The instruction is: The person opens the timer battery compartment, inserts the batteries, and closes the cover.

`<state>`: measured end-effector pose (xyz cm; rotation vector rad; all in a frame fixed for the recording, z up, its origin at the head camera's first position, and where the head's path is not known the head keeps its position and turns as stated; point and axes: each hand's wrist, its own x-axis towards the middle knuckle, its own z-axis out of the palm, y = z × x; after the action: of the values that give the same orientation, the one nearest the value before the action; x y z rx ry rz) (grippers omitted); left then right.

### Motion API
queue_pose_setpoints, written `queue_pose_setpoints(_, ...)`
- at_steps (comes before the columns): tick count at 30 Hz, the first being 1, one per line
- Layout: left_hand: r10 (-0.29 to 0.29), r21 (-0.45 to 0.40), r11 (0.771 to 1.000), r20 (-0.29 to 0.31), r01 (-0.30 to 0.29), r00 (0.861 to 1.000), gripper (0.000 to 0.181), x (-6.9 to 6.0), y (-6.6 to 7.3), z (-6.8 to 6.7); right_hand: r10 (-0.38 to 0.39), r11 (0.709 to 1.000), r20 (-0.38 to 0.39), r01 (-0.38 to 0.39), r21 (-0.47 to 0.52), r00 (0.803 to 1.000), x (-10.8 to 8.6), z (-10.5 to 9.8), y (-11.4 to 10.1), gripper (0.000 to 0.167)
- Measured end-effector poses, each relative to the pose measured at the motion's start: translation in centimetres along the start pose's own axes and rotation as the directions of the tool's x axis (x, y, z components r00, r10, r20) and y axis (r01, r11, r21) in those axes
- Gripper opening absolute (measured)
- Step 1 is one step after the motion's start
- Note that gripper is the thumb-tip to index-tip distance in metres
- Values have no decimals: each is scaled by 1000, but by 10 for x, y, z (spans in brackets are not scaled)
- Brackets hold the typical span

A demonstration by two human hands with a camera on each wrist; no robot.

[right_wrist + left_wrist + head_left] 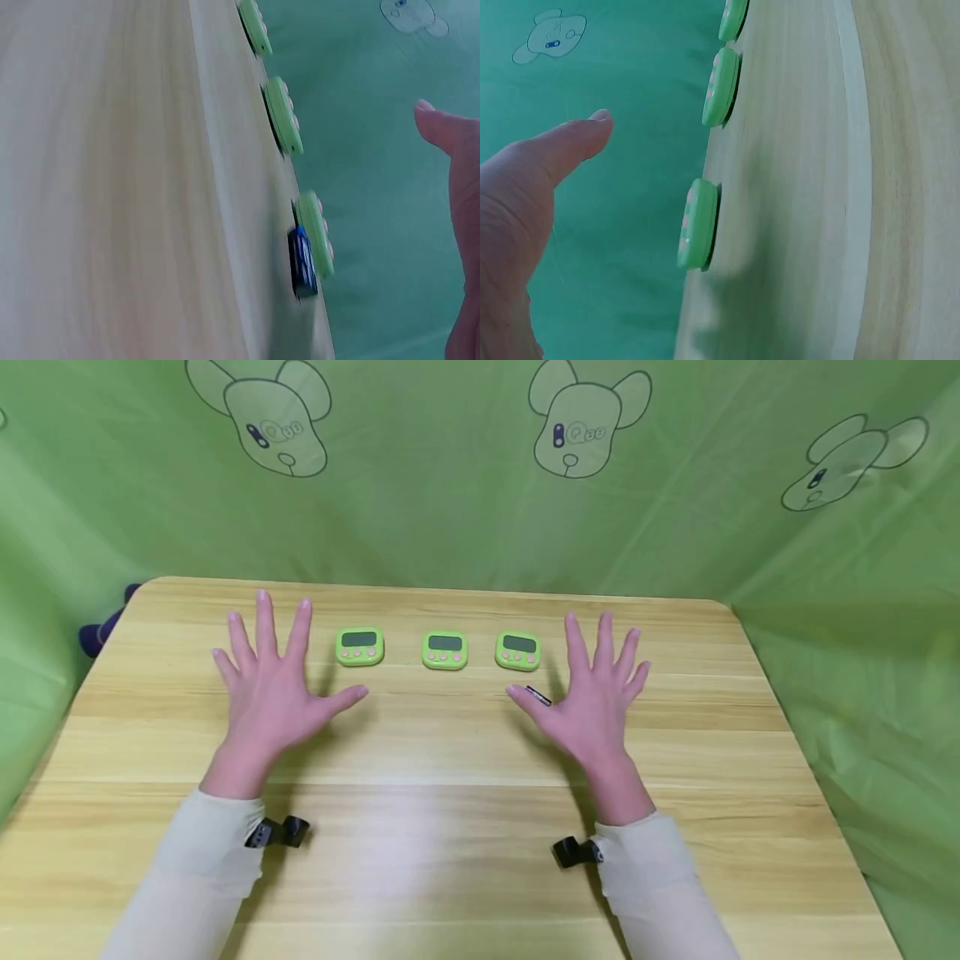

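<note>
Three green digital timers with grey screens and pink buttons lie in a row near the table's far edge: a left timer (360,647), a middle timer (445,650) and a right timer (517,651). My left hand (272,697) is spread above the table, left of the row, holding nothing. To the right of the row, my right hand (594,710) is spread the same way, also holding nothing. A small dark battery (302,261) lies just in front of the right timer; in the head view my right thumb partly covers it.
The wooden table (420,860) has rounded far corners. Green curtain (450,527) with mouse-head drawings hangs behind it and at both sides. A dark purple object (92,639) shows past the far left corner. Each sleeve carries a small black wrist camera (577,852).
</note>
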<state>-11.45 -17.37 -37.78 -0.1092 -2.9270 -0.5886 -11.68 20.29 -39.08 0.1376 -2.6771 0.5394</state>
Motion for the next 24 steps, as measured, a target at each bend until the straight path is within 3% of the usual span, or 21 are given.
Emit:
queue_pose_setpoints(5, -29, -136, 990, -31, 25, 999, 135, 9, -6, 8, -50, 998, -71, 53, 43, 996, 6, 16, -19, 106)
queue_pose_setpoints(13, -17, -273, 962, -33, 8, 999, 134, 25, -17, 18, -90, 981, -51, 97, 165, 995, 14, 40, -63, 91)
queue_pose_setpoints(16, -12, -325, 946, -21, 5, 1000, 131, 32, -21, 19, -128, 959, -56, 138, 247, 990, 17, 49, -85, 84)
queue_pose_setpoints(18, -14, -360, 933, -3, 12, 1000, 130, 35, -24, 20, -123, 942, -29, 126, 312, 992, 17, 57, -99, 82)
queue_pose_setpoints(24, -4, -456, 890, 38, 21, 999, 125, 44, -32, 25, -65, 848, 92, 6, 530, 994, 17, 89, -130, 78)
